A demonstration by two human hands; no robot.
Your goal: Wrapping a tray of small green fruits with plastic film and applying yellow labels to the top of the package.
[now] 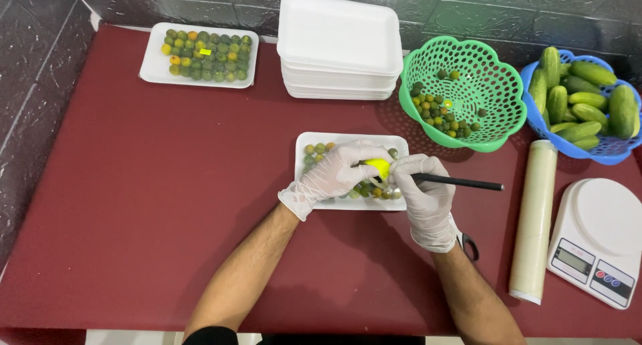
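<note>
head view: a small round yellow fruit (378, 166) is gripped by the gloved left hand (332, 176); a thin black pen (458, 182), pointing leftward at it, is pinched by the gloved right hand (422, 192) over a white foam tray (348, 138).

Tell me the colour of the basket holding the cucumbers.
Blue basket, seen in the head view, right of the green one.

surface (134, 184): dark red, matte, evenly lit | wall (468, 10): dark grey tiles with pale grout, seen behind and at left | floor: pale strip glimpsed along bottom edge
</note>
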